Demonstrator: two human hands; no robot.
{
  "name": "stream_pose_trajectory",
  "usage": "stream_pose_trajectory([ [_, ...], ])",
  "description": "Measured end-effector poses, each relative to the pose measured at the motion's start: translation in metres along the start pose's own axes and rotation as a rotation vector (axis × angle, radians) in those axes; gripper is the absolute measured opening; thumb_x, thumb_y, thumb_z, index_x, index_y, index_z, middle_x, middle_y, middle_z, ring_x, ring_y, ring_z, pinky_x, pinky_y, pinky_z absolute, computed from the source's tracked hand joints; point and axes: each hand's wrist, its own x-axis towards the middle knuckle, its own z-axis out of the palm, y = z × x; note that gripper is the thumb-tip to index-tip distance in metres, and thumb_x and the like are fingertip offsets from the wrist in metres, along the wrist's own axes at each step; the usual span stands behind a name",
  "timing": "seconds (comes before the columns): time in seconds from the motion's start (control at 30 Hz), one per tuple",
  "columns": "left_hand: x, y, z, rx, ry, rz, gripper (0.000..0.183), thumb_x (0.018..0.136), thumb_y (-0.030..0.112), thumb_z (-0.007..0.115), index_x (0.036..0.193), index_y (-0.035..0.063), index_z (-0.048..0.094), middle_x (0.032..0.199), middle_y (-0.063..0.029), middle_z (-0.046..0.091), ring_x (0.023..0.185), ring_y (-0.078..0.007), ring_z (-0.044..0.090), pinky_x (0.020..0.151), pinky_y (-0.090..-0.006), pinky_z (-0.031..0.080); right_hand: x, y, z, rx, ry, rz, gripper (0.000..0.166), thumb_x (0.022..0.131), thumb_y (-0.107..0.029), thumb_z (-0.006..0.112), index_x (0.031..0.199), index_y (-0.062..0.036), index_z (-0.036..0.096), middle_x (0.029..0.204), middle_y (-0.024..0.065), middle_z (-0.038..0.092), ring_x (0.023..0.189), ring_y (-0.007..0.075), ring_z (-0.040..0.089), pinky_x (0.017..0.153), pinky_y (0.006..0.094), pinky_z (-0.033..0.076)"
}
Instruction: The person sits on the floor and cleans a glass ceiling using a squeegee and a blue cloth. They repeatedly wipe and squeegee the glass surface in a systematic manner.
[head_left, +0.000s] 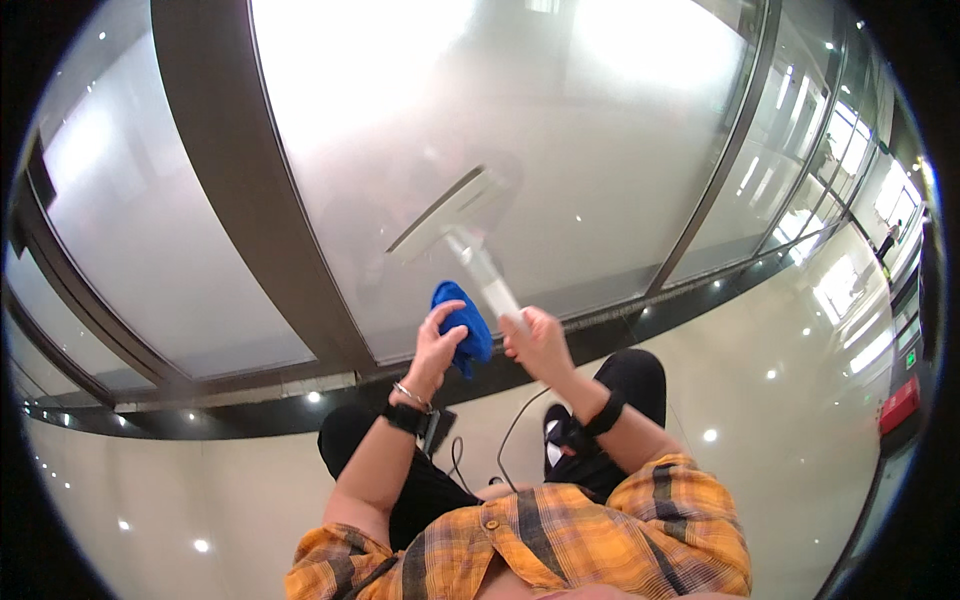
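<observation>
My right hand (536, 345) is closed around the pale handle of a window squeegee (454, 214). Its wide head, with a dark blade edge, tilts up to the right in front of the frosted glass panel (570, 195). Whether the blade touches the glass, I cannot tell. To the left of the handle, my left hand (439, 345) grips a bunched blue cloth (466, 326) between thumb and fingers. Both hands are raised before the lower part of the panel, above my bent knees.
Dark metal frames (225, 165) flank the glass. A dark strip (600, 322) runs along its base, beside the glossy tiled floor (750, 420). Thin cables hang near my lap. Far right are a red box (899, 406) and a distant person (889, 240).
</observation>
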Motion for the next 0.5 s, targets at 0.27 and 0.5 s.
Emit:
stream_pose_trajectory([
  [0.27,-0.023,-0.013,0.047,-0.197,0.028,0.022,0.049,0.102,0.039,0.036,0.137,0.0047,0.039,0.128,-0.0032,0.042,0.119,-0.0121,0.040,0.101,-0.0284,0.036,0.029,0.026,0.053,-0.025,0.142,-0.441,0.033,0.096,-0.033,0.046,0.098,-0.0026,0.059,0.117,0.0177,0.051,0.109,0.0331,0.045,0.095,0.0430,0.034],
  [0.5,-0.014,0.018,0.076,-0.023,0.243,0.219,0.041,0.102,0.039,0.039,0.117,0.0034,0.053,0.110,-0.0026,0.043,0.103,-0.0107,0.045,0.091,-0.0255,0.039,0.043,0.021,0.028,0.135,0.025,-0.528,0.047,0.101,-0.035,0.036,0.140,-0.0087,0.041,0.133,0.0168,0.040,0.124,0.0298,0.038,0.106,0.0398,0.030],
])
